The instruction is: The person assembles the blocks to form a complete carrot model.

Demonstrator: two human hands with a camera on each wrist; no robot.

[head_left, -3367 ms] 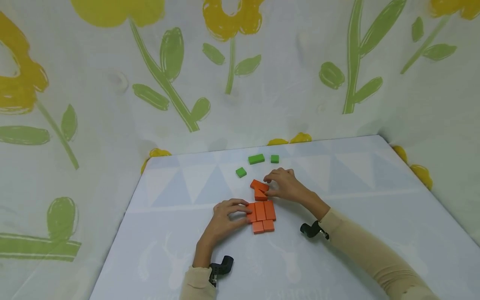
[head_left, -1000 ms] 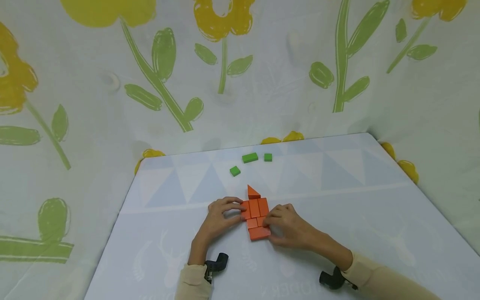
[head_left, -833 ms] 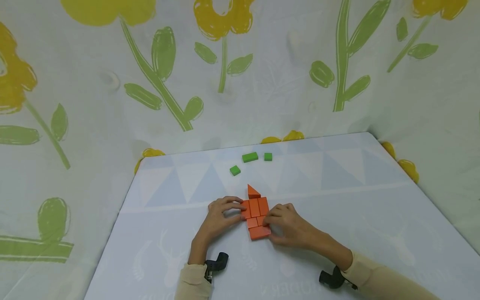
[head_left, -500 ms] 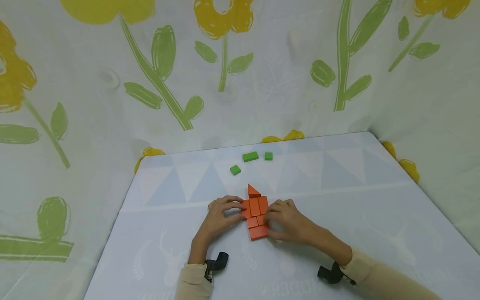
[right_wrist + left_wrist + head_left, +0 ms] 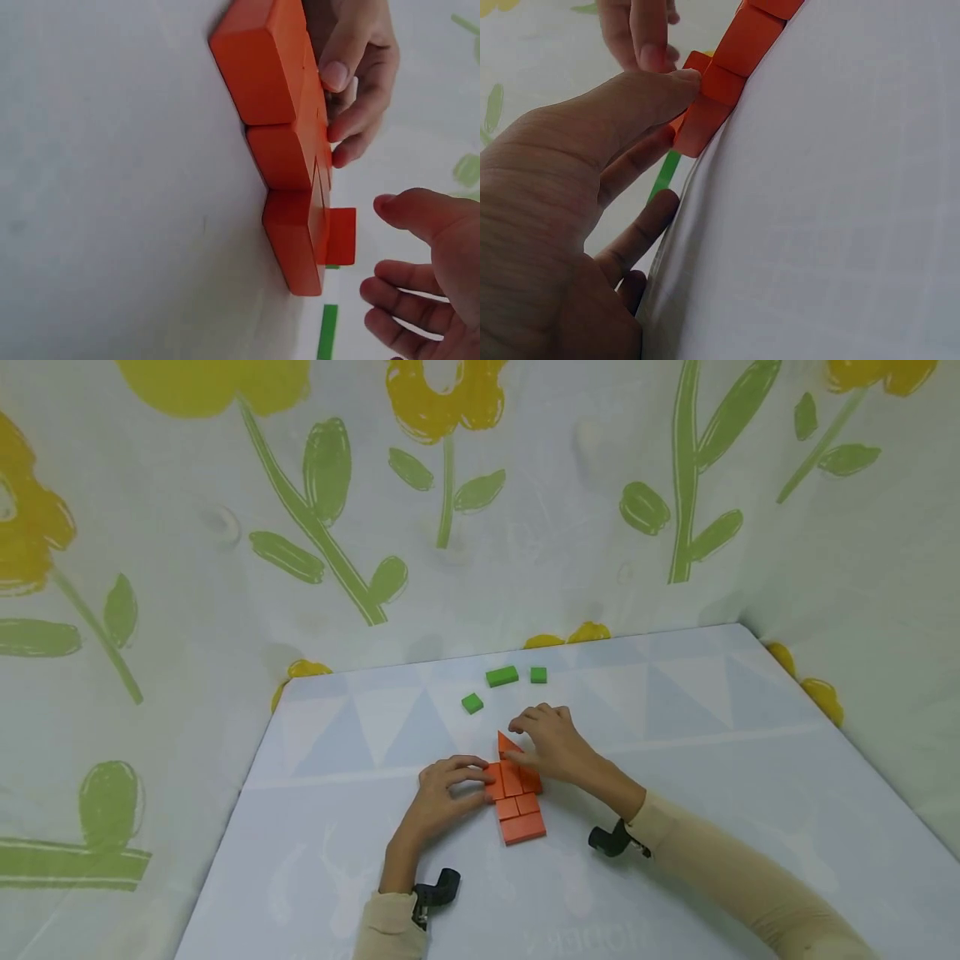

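Note:
Flat orange toy blocks (image 5: 512, 779) lie packed together on the table, with three upright ones above two small ones and a wide block (image 5: 522, 828) nearest the person. A triangular orange block (image 5: 506, 743) sits at the far end, point away. My left hand (image 5: 448, 789) holds the leftmost orange block (image 5: 494, 782), thumb at its near end and fingers at its far part. My right hand (image 5: 551, 745) hovers over the triangle and the right upright block, covering part of both. In the right wrist view, its thumb and fingers (image 5: 401, 214) are spread and apart from the blocks.
Farther back lie three green blocks: a long one (image 5: 502, 677), a small one (image 5: 538, 675) and another small one (image 5: 472, 703). The pale patterned table (image 5: 315, 827) meets a flower-print curtain (image 5: 525, 552) behind it. Each wrist wears a black camera (image 5: 611, 839).
My right hand has left the wide near block and moved away from the person to the triangle. Earlier, it moved the wide block from the far end to the near end. My left hand stays.

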